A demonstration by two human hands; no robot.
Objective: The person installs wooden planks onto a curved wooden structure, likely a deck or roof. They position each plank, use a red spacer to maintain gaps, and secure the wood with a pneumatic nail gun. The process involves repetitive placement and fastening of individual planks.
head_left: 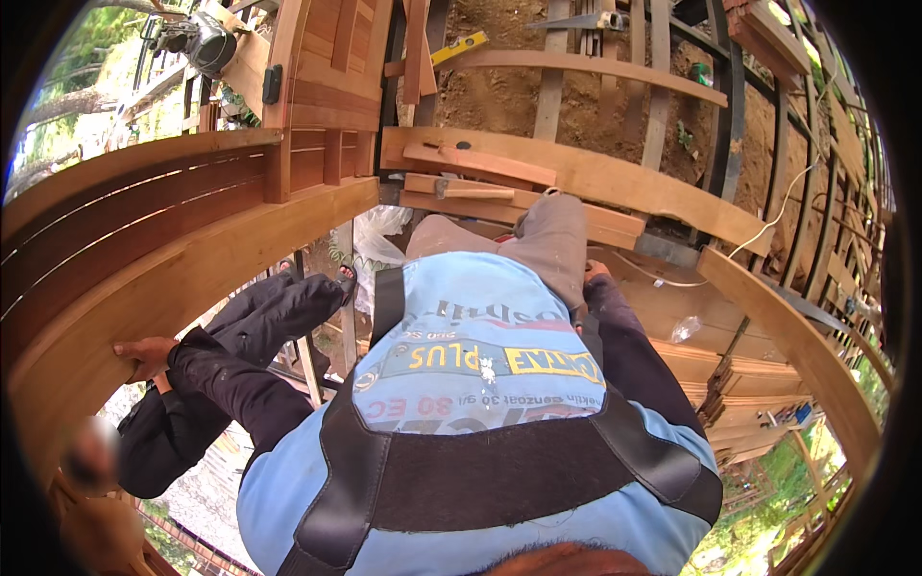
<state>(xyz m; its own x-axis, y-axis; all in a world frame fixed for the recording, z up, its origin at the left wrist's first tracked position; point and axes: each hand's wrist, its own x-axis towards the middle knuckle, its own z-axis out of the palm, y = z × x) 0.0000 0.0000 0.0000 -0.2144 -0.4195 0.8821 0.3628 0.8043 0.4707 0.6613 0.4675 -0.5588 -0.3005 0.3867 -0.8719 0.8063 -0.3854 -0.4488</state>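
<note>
My left hand [146, 358] reaches out to the left and grips the edge of a long, wide wooden beam [206, 230], its fingers bent over the wood. Low beside my right thigh is my right hand [597, 273], near the edge of the boards. Its fingers are small and partly hidden, so its grip does not show. Ahead of my knees a hammer [475, 192] with a pale wooden handle lies on stacked wood pieces [523, 206]. Behind these runs a broad plank [595, 178].
Dark metal joists [722, 125] stand over bare soil ahead. A yellow spirit level [459, 48] and a handsaw [576, 21] lie there. A person in dark clothing [163, 446] is close on the left. A white cable [783, 213] hangs at right, above stacked boards [759, 389].
</note>
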